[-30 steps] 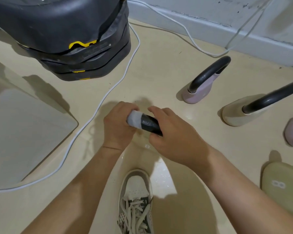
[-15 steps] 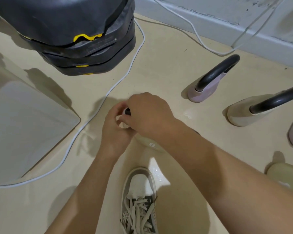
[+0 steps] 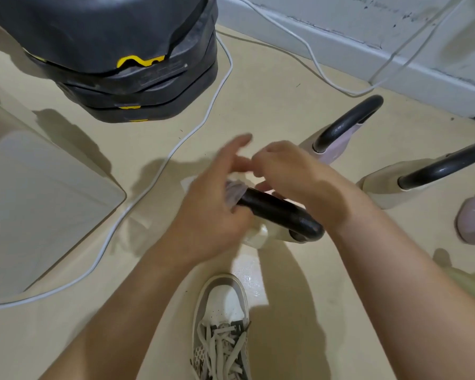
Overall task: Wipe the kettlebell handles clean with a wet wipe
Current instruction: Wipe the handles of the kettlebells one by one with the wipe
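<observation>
Beige flooring carries everything: nearest, a cream kettlebell [image 3: 261, 234] whose black handle [image 3: 274, 212] the left hand [image 3: 211, 212] rubs, loosely cupping a wet wipe [image 3: 235, 192]; right hand [image 3: 294, 174] hovers half-curled, empty. Farther kettlebells [image 3: 337, 138] look untouched, likely still pending.

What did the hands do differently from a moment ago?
The right hand, which had gripped and then covered the black curved handle of the cream kettlebell, has lifted off, baring the handle. The left hand has opened its fingers but keeps the crumpled white wet wipe against the handle's left end. The other kettlebells, the white cable and the grey-and-white shoe stayed put.
</observation>
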`<state>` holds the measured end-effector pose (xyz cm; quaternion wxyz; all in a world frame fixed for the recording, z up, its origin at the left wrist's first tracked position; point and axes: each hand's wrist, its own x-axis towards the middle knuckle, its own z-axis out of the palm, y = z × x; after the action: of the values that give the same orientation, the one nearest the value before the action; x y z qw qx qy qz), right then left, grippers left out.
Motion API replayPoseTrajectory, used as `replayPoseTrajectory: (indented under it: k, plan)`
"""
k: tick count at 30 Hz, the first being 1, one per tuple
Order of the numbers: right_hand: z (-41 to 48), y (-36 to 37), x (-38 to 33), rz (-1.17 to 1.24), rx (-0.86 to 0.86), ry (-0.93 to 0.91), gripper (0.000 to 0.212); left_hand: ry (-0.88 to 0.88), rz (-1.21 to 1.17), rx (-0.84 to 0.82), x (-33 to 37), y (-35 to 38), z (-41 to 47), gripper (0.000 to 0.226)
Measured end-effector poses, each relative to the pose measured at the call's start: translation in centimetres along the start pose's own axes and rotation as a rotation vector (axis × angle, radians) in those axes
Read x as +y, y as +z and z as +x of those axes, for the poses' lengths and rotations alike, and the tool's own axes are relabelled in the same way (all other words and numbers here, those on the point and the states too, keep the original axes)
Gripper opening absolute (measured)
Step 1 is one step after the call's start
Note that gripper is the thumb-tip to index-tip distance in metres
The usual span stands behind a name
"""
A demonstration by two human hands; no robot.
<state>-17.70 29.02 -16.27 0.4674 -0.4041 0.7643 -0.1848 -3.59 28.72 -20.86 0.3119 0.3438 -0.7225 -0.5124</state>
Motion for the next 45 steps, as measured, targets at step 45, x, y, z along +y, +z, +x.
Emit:
replayPoseTrajectory:
  k: [45]
  plan:
    - [0.7,3.9,3.6,-0.650,0.126,-0.464,0.020,-0.350,0.287,0.189,-3.7,2.1,-6.5,0.035]
